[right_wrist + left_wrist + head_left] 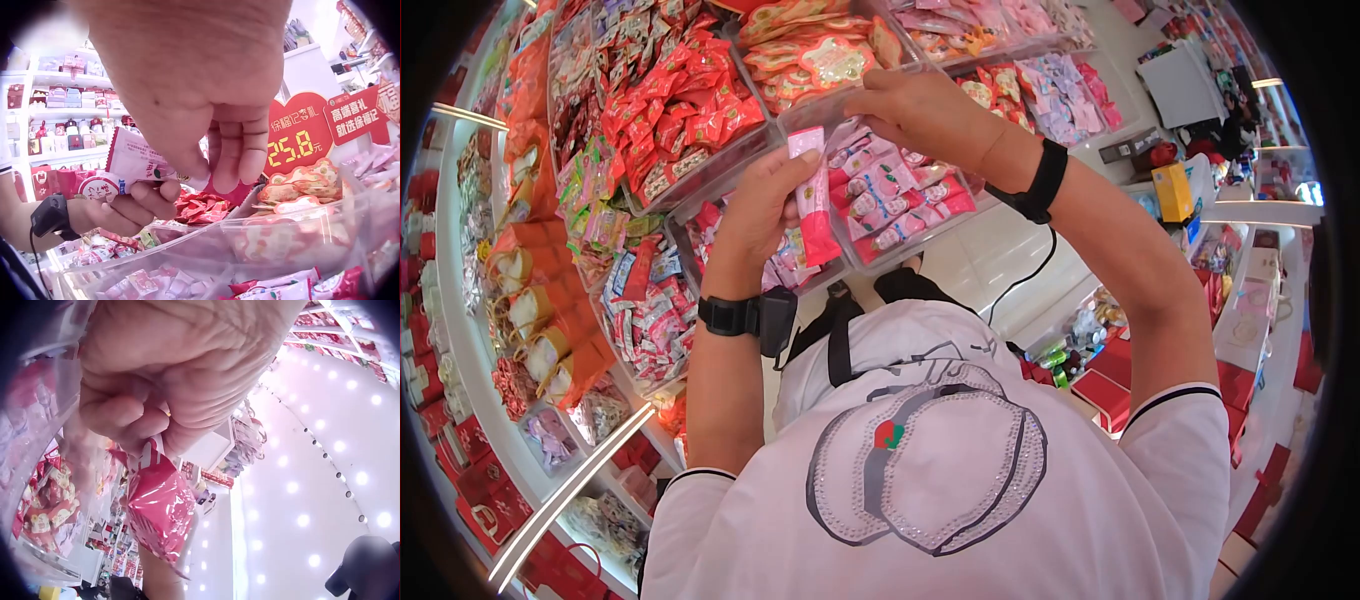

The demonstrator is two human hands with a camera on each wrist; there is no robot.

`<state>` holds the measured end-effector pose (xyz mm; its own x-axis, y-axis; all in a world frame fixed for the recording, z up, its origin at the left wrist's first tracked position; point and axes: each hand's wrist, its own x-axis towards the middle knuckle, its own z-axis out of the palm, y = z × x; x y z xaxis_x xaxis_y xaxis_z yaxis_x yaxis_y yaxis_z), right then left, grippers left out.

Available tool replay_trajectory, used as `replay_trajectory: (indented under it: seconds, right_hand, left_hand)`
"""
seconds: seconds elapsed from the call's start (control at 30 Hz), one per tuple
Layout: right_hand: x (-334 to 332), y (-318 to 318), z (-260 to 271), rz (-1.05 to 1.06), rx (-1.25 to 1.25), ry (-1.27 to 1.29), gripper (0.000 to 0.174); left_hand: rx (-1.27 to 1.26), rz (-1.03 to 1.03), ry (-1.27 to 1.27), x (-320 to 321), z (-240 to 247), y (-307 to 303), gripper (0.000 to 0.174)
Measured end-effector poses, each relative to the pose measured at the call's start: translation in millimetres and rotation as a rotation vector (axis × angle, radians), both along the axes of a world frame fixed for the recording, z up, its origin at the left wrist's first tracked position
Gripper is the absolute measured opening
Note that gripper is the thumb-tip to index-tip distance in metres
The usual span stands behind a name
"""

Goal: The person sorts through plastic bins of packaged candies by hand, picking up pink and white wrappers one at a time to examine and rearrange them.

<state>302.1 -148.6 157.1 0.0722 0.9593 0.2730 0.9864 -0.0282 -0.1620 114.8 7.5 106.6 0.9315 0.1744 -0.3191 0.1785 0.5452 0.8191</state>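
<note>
The left hand [755, 205] grips a long pink-and-white packet [812, 200] near the clear bins, thumb across its front. Its glossy pink end [161, 503] hangs below the curled left fingers [128, 419] in the left wrist view. To the right and above, the right hand [930, 115] has bent fingers over the bin edge. In the right wrist view, a pink wrapper [236, 192] shows behind the right fingers [240, 147] and between them and the thumb; the fingers partly hide it. The left hand's packet [134, 156] is beside the right thumb there.
Clear bins [880, 262] hold pink packets, with red sweets [690, 110] at the upper left. A heart-shaped price sign [294, 134] stands behind them. Orange bags [535, 290] line the left, and a yellow box [1172, 192] is at the right. Stocked shelves surround the person.
</note>
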Motion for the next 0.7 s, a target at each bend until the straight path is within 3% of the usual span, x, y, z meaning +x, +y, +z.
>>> replay_trajectory:
  seconds: [0.23, 0.37, 0.57, 0.7]
  right_hand:
    - [45.8, 10.4, -34.1, -0.091, -0.241, -0.168, 0.014]
    - [63.1, 15.8, -61.4, -0.038, -0.249, -0.269, 0.012]
    - [62.2, 30.9, -66.7, -0.169, -0.511, -0.348, 0.015]
    - [69.9, 31.8, -79.6, -0.187, -0.528, -0.341, 0.014]
  left_hand:
    - [0.051, 0.187, 0.111, -50.4, -12.8, 11.2, 0.021]
    - [0.062, 0.215, 0.155, -70.9, -26.3, 11.6, 0.02]
    - [-0.005, 0.244, 0.161, -83.0, -28.5, 8.7, 0.019]
    - [-0.011, 0.253, 0.171, -87.7, -29.9, 7.9, 0.018]
